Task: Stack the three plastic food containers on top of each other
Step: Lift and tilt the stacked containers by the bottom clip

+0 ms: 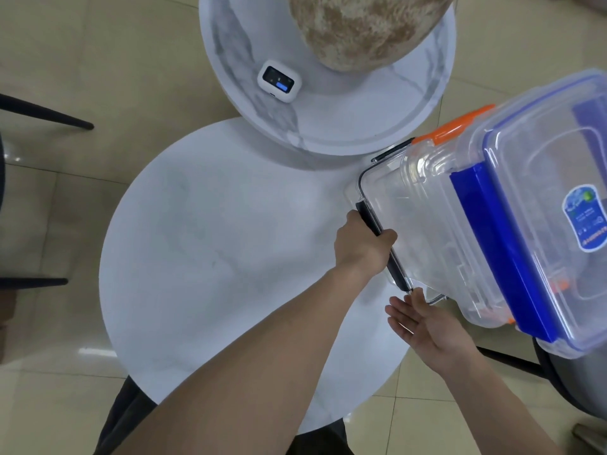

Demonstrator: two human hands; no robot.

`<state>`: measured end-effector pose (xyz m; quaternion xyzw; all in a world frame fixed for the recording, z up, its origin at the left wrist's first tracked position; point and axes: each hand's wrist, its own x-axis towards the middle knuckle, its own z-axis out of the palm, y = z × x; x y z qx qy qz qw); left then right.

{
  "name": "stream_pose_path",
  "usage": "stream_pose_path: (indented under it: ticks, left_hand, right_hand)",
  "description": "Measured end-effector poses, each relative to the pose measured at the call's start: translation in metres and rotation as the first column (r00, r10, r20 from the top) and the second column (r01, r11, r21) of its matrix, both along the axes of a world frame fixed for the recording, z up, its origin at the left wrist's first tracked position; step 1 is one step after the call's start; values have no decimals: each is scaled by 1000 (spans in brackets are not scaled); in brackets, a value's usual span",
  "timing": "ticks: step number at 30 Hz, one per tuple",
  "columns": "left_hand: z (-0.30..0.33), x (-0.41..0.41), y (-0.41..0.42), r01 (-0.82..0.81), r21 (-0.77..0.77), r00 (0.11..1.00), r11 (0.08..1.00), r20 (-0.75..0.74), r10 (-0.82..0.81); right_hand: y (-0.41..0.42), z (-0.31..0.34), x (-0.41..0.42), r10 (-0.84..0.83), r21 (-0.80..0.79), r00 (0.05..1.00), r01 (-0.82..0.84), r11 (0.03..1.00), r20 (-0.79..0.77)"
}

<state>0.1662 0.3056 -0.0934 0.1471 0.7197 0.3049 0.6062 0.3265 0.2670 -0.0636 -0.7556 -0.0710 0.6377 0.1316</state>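
Left hand (363, 244) is gripping the black latch (381, 244) of the stacked containers (460, 224), their long sides running near-to-far; right hand (423, 326) is lying open beside them.

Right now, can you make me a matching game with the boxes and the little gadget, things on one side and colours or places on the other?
Things:
1. top box
2. middle box
3. bottom box
4. little gadget

Colours or places:
A. black clips
B. on the higher marble table
C. blue clips
D. orange clips

Pairs: 1-C, 2-D, 3-A, 4-B
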Motion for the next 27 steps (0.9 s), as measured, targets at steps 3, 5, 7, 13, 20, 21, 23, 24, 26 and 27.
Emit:
stream_pose_path:
  ticks: [3,5,7,13,20,21,23,24,26,27]
  left_hand:
    - [-3,-5,0,19,3,999,1000,38,-19]
    - [-6,-8,-1,27,6,998,1000,60,-27]
    - [-8,-9,0,16,6,997,1000,78,-16]
    - [-11,-12,3,-15,18,993,1000,115,13]
    - [-8,-9,0,-58,4,990,998,129,57]
    - [-7,-8,-1,-72,-2,989,997,133,72]
    - [-6,-5,-3,-94,-10,988,996,125,94]
    - [-6,-4,-3,-103,-11,988,995,115,104]
    - [-5,-2,-3,-111,-10,989,994,96,112]
    - [-5,-2,-4,-110,-11,990,994,91,110]
  right_hand:
    - [-2,-1,0,31,15,999,-31,999,18]
    - [-3,-3,1,63,29,997,-64,998,39]
    - [-3,-4,1,86,46,995,-89,995,55]
    - [-9,-6,-5,82,108,988,-97,989,132]
    - [-17,-10,-10,24,168,989,-50,984,148]
    - [-17,-11,-10,21,174,989,-47,984,149]
    - [-19,-11,-11,11,180,989,-37,983,147]
    - [-19,-12,-12,5,181,990,-31,983,142]
    - [-19,-12,-13,-7,182,992,-17,983,126]
    - [-19,-12,-14,-17,182,992,-6,983,122]
